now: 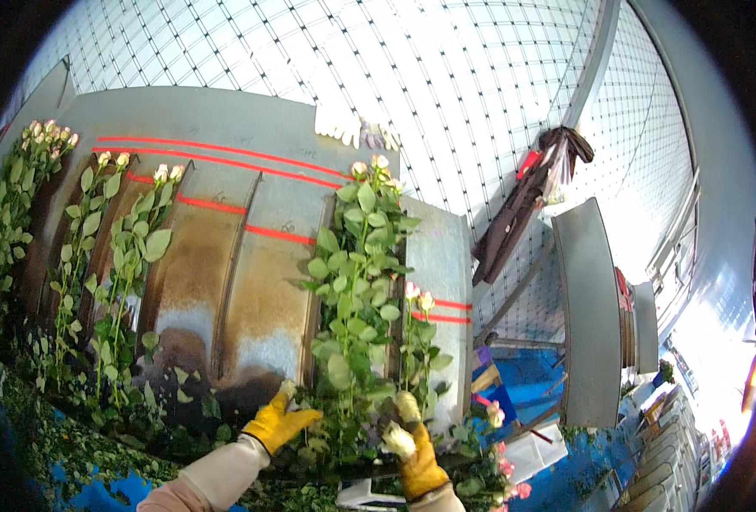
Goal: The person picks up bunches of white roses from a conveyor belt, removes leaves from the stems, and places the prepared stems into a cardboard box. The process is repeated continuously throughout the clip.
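Before me stands a sloping metal sorting rack [262, 269] with narrow dividers and red marking lines. A thick bunch of pale pink and cream roses [352, 275] lies upright in one slot, its leafy stems running down between my hands. My left hand [280, 421], in a yellow work glove with a pale fingertip, is left of the lower stems, thumb and fingers apart, holding nothing. My right hand [419, 448], also in a yellow glove with pale fingertips, is at the stems' lower right. Whether it grips any stem is hard to see among the leaves.
Shorter roses [424, 333] stand in the slot on the right. More roses [118, 269] and a fuller bunch [22, 185] fill slots at left. Cut leaves [153, 477] litter the area below. White gloves [339, 131] hang on the rack's top edge; a white crate [536, 453] sits at right.
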A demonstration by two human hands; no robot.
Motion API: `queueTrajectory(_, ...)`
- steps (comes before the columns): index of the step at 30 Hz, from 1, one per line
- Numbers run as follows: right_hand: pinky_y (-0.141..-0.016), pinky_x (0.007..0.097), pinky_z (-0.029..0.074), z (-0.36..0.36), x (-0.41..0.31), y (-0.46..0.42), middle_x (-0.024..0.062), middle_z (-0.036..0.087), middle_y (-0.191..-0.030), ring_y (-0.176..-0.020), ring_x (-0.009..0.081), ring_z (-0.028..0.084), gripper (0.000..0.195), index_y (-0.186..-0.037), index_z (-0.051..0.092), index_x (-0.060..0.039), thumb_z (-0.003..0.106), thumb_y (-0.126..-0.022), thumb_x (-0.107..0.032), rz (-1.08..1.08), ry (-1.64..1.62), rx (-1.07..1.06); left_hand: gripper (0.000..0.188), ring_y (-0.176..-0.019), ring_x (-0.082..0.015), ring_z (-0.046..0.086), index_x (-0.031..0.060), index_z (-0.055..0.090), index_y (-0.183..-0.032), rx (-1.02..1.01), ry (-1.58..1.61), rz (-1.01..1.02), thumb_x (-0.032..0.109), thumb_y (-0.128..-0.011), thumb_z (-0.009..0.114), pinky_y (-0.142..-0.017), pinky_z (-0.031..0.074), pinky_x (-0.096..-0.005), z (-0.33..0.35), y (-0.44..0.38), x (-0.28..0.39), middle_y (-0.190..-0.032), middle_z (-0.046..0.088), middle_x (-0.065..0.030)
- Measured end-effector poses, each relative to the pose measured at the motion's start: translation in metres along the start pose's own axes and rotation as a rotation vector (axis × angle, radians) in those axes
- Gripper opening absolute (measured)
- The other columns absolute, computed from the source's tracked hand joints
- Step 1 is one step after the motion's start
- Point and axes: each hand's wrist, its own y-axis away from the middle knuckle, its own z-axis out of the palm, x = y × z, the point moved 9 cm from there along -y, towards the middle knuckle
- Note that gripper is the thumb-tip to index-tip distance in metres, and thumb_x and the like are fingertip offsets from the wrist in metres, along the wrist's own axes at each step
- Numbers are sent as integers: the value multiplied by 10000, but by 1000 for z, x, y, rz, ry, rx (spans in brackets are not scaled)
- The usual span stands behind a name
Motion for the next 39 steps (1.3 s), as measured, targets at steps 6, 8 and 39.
queueTrajectory(6,-998,353,566,-13,2,-145,161,616,-1377,-1192,279,655,461,-1551,388,-61,458,-1121,-212,-131,487,145,1240,-1351,-295,539,-84,233,-1586,188,-271,-126,515,-729,901,-1112,436,-363,30,-17,36,-1481,530,-260)
queueTrajectory(8,-1040,371,540,-17,-4,-177,177,618,-1377,-1190,276,649,470,-1532,396,-26,481,-1114,-223,-351,737,59,1265,-1286,-289,580,-110,174,-1580,230,-73,-9,438,-725,927,-1089,448,-357,54,-50,-33,-1436,568,-237)
queueTrajectory(39,-939,354,523,74,-5,-122,108,713,-1192,-1087,196,675,342,-1228,693,-28,589,-1023,-281,102,1420,-362,512,-1380,-294,523,79,487,-1506,-442,409,342,348,-1075,548,-1177,410,-469,6,-14,64,-1532,506,-122)
